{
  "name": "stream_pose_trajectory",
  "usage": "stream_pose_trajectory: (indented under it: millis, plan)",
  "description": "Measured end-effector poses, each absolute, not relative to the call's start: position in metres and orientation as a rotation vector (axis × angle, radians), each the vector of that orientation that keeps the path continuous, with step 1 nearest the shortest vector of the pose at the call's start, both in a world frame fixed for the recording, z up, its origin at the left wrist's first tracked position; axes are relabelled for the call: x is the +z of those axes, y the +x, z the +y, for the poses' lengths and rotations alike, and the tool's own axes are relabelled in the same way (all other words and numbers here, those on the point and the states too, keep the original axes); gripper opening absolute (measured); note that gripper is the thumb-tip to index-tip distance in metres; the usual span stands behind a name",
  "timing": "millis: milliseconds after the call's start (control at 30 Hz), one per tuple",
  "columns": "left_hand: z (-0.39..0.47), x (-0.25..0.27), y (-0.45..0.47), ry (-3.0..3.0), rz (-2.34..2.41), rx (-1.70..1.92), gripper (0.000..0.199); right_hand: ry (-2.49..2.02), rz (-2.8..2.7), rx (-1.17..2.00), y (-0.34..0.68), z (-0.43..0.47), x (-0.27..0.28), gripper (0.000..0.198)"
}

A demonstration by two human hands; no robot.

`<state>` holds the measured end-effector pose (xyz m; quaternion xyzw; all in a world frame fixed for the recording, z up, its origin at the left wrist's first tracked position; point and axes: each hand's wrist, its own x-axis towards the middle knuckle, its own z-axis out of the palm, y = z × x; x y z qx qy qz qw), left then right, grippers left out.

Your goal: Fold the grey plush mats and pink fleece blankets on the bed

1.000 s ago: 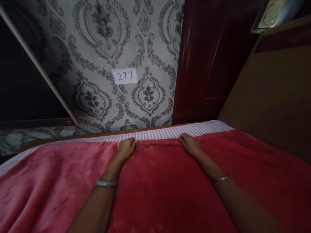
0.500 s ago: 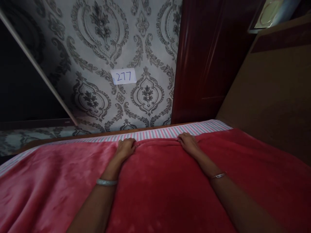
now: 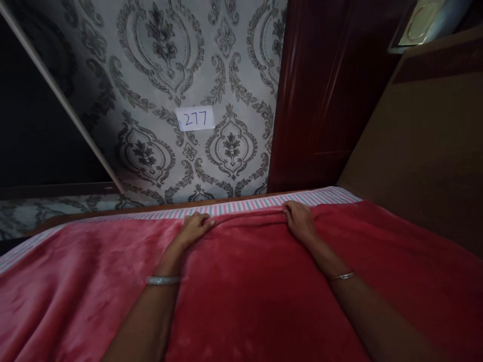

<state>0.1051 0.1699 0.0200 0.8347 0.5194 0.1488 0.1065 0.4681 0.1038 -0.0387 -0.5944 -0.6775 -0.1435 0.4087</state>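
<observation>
A plush red blanket (image 3: pixel 256 281) covers most of the surface before me. Its far edge is gripped by my left hand (image 3: pixel 193 229), whose fingers curl over it with the thumb pointing right. Farther right, my right hand (image 3: pixel 300 220) is closed on the same edge, knuckles up. Between the two hands the edge is drawn into a slightly raised fold. Beyond it shows a strip of striped sheet (image 3: pixel 241 205) in pink, grey and white. The fingertips of both hands are partly hidden by the cloth.
Behind the bed's brown wooden edge (image 3: pixel 177 205) stands a patterned wall (image 3: pixel 222 75) bearing a paper marked 277 (image 3: pixel 195 118). A dark screen-like panel (image 3: pixel 41 120) is at left. On the right are a dark red wooden panel (image 3: pixel 309 100) and a large brown board (image 3: pixel 426 141).
My right hand has shifted slightly right, and the blanket edge between my hands is lifted and pulled tighter. My left thumb now sticks out farther to the right.
</observation>
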Motion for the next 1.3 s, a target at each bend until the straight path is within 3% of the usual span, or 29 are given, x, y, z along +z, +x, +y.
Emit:
stream_pose_trajectory:
  millis: [100, 267, 433, 667, 767, 867, 967, 1133, 1300]
  plan:
    - [0.17, 0.022, 0.103, 2.466, 1.531, 0.509, 0.039, -1.469, -1.677, -0.381, 0.467, 0.099, -0.034, 0.022]
    - [0.173, 0.019, 0.101, 2.427, 1.429, 0.608, 0.03, -1.551, -1.678, -0.307, 0.464, 0.095, -0.028, 0.024]
    - [0.168, 0.022, 0.108, 2.503, 1.643, 0.587, 0.015, -1.58, -1.707, -0.244, 0.464, 0.094, -0.022, 0.02]
    - [0.159, 0.078, 0.101, 2.663, 1.655, 0.8, 0.01, -1.467, -1.808, -0.256, 0.487, 0.092, 0.044, 0.018]
    - [0.174, 0.09, 0.105, 2.702, 1.685, 0.8, 0.02, -1.508, -1.856, -0.244, 0.49, 0.115, 0.062, 0.016]
    - [0.198, 0.073, 0.118, 2.639, 1.75, 0.579, 0.032, -1.684, -1.901, -0.132, 0.483, 0.149, 0.046, 0.015]
    - [0.219, 0.036, 0.127, 2.505, 1.822, 0.395, 0.026, -1.809, -1.872, -0.056, 0.476, 0.175, 0.006, 0.015]
    - [0.239, -0.007, 0.119, 2.413, 1.816, 0.422, 0.027, -1.87, -1.828, -0.013, 0.478, 0.19, -0.046, 0.016]
    - [0.246, -0.01, 0.109, 2.358, 1.745, 0.472, 0.028, -1.857, -1.836, -0.018, 0.483, 0.192, -0.05, 0.018]
